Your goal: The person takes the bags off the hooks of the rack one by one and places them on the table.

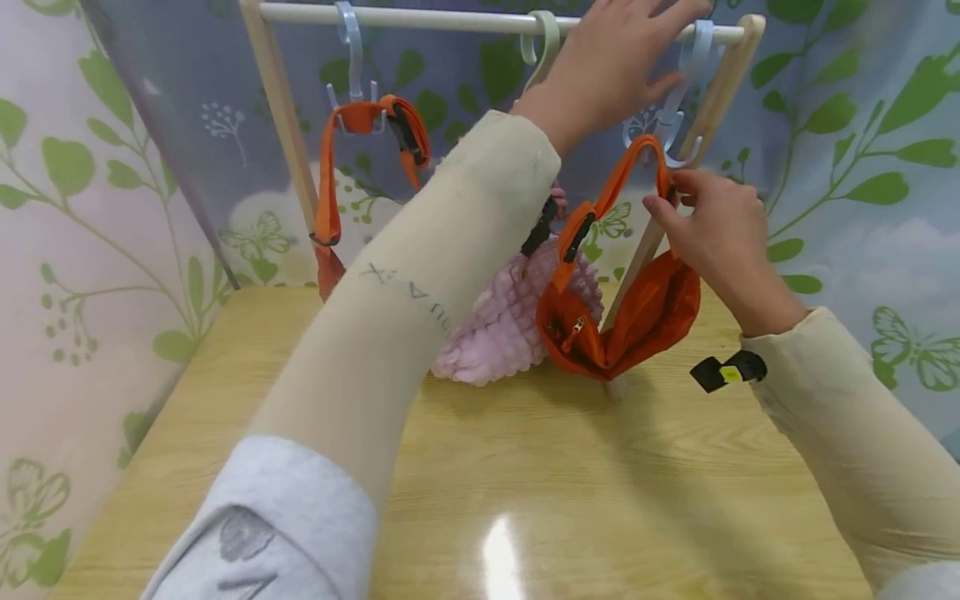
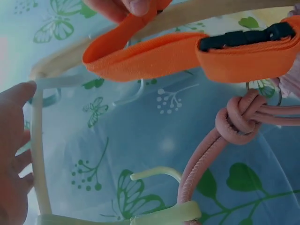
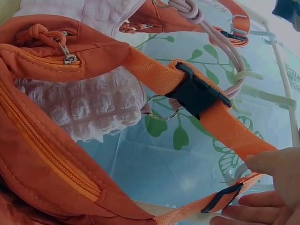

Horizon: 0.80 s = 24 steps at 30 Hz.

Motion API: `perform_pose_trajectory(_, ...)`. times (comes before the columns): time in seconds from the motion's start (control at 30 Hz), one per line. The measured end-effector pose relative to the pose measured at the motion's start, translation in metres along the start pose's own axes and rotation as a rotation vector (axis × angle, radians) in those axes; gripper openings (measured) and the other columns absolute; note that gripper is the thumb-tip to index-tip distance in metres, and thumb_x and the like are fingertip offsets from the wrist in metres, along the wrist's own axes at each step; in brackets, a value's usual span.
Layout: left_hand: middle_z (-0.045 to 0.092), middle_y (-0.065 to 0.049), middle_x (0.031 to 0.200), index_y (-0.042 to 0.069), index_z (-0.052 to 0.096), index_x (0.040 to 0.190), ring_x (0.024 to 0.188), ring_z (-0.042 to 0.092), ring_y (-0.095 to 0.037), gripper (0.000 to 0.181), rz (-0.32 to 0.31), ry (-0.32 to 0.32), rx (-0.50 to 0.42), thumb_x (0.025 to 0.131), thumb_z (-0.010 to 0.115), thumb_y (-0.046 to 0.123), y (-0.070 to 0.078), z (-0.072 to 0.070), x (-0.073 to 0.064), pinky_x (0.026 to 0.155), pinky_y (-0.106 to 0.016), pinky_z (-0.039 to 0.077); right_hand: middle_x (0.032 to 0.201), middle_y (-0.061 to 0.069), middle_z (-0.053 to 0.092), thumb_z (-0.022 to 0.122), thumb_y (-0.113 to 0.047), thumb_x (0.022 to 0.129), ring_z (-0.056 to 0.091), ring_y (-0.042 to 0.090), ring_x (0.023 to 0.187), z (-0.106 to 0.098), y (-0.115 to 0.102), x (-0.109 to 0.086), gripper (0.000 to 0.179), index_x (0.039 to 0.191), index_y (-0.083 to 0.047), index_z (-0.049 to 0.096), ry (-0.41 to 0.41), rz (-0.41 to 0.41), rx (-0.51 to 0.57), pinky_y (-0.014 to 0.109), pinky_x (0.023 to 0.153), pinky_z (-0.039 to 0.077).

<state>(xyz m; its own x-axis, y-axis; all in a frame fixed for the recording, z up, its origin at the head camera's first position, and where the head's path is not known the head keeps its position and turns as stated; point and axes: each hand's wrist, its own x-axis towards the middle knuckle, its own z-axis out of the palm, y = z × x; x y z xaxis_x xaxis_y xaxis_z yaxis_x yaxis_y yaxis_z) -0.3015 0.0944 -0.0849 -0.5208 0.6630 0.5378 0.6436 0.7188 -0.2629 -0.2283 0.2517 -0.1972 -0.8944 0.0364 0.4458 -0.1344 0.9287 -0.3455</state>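
Observation:
An orange waist bag (image 1: 651, 310) hangs in a loop of strap near the right post of the rack. My right hand (image 1: 722, 223) pinches its orange strap (image 3: 236, 136), thumb on top, close to the prongs of the light blue hook (image 1: 667, 129). A black buckle (image 3: 199, 91) sits along that strap. Up at the rack's bar (image 1: 450, 21), my left hand (image 1: 611, 71) reaches over beside the same hook. In the left wrist view its thumb touches the bar near the hook's top, with the other fingers loosely extended behind.
A pink puffy bag (image 1: 487, 342) hangs in the middle, its knotted pink handle (image 2: 239, 117) on a pale green hook (image 1: 551, 42). Another orange strapped bag (image 1: 327, 187) hangs from the left blue hook (image 1: 350, 50). Below is a wooden table (image 1: 525, 475); a leaf-patterned curtain (image 1: 847, 100) stands behind.

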Motion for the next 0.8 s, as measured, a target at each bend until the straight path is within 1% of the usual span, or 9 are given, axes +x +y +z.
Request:
perform_pose_trajectory(0.17, 0.036, 0.002, 0.152, 0.025, 0.026, 0.155, 0.135, 0.038, -0.012, 0.059, -0.025, -0.001, -0.032, 0.102, 0.040, 0.046, -0.004, 0.003, 0.008, 0.114, -0.021, 0.019, 0.119, 0.021, 0.066, 0.056, -0.039, 0.098, 0.058, 0.042, 0.108, 0.004, -0.002, 0.002, 0.049, 0.134, -0.006, 0.059, 0.049, -0.017, 0.013, 0.058, 0.096, 0.037)
perform_pose_trajectory(0.23, 0.036, 0.002, 0.153, 0.024, 0.028, 0.154, 0.136, 0.038, -0.012, 0.058, -0.013, 0.007, -0.027, 0.102, 0.040, 0.046, -0.005, 0.005, 0.010, 0.114, -0.022, 0.019, 0.117, 0.020, 0.067, 0.056, -0.038, 0.098, 0.059, 0.041, 0.108, 0.005, -0.002, 0.002, 0.048, 0.133, -0.007, 0.060, 0.069, -0.020, 0.021, 0.057, 0.097, 0.036)
perform_pose_trajectory(0.33, 0.038, 0.003, 0.152, 0.022, 0.033, 0.152, 0.136, 0.038, -0.012, 0.055, 0.026, 0.021, -0.027, 0.102, 0.040, 0.046, -0.005, 0.009, 0.012, 0.115, -0.023, 0.018, 0.114, 0.019, 0.068, 0.056, -0.037, 0.098, 0.062, 0.039, 0.106, 0.008, -0.002, 0.001, 0.044, 0.131, -0.008, 0.062, 0.110, -0.029, 0.036, 0.055, 0.098, 0.036)
perform_pose_trajectory(0.4, 0.042, 0.004, 0.149, 0.022, 0.038, 0.150, 0.134, 0.040, -0.011, 0.052, 0.036, 0.030, -0.042, 0.103, 0.040, 0.045, -0.004, 0.010, 0.013, 0.114, -0.022, 0.021, 0.112, 0.019, 0.069, 0.056, -0.034, 0.098, 0.064, 0.038, 0.103, 0.010, -0.001, 0.002, 0.041, 0.129, -0.008, 0.064, 0.142, -0.033, 0.042, 0.053, 0.097, 0.039)
perform_pose_trajectory(0.47, 0.046, 0.004, 0.144, 0.023, 0.042, 0.147, 0.130, 0.044, -0.010, 0.048, 0.022, 0.042, -0.070, 0.103, 0.040, 0.043, -0.003, 0.010, 0.013, 0.110, -0.019, 0.027, 0.109, 0.019, 0.070, 0.056, -0.030, 0.098, 0.067, 0.037, 0.098, 0.010, -0.001, 0.003, 0.038, 0.126, -0.006, 0.066, 0.177, -0.038, 0.050, 0.051, 0.093, 0.044)
perform_pose_trajectory(0.53, 0.049, 0.004, 0.140, 0.025, 0.046, 0.144, 0.125, 0.048, -0.009, 0.044, 0.000, 0.054, -0.082, 0.104, 0.040, 0.041, -0.001, 0.009, 0.014, 0.106, -0.017, 0.033, 0.107, 0.019, 0.071, 0.055, -0.027, 0.098, 0.067, 0.037, 0.095, 0.010, 0.000, 0.004, 0.036, 0.122, -0.004, 0.068, 0.200, -0.040, 0.050, 0.049, 0.090, 0.045)
perform_pose_trajectory(0.6, 0.050, 0.004, 0.137, 0.026, 0.049, 0.141, 0.121, 0.051, -0.008, 0.042, -0.026, 0.066, -0.095, 0.104, 0.040, 0.040, -0.001, 0.008, 0.014, 0.102, -0.015, 0.036, 0.106, 0.020, 0.071, 0.053, -0.026, 0.099, 0.066, 0.036, 0.096, 0.010, 0.000, 0.005, 0.035, 0.120, -0.003, 0.069, 0.208, -0.035, 0.046, 0.049, 0.088, 0.046)
perform_pose_trajectory(0.73, 0.051, 0.006, 0.136, 0.027, 0.050, 0.139, 0.122, 0.050, -0.007, 0.042, -0.056, 0.067, -0.112, 0.102, 0.042, 0.044, 0.002, 0.008, 0.015, 0.102, -0.013, 0.034, 0.107, 0.019, 0.070, 0.052, -0.026, 0.099, 0.063, 0.035, 0.099, 0.012, 0.000, 0.006, 0.036, 0.120, -0.003, 0.069, 0.196, -0.009, 0.041, 0.048, 0.086, 0.046)
perform_pose_trajectory(0.8, 0.051, 0.007, 0.137, 0.027, 0.051, 0.138, 0.124, 0.048, -0.006, 0.043, -0.072, 0.065, -0.126, 0.101, 0.043, 0.046, 0.002, 0.008, 0.015, 0.103, -0.013, 0.032, 0.107, 0.019, 0.071, 0.053, -0.027, 0.099, 0.065, 0.035, 0.098, 0.014, -0.001, 0.006, 0.036, 0.119, -0.003, 0.069, 0.198, -0.015, 0.048, 0.048, 0.087, 0.046)
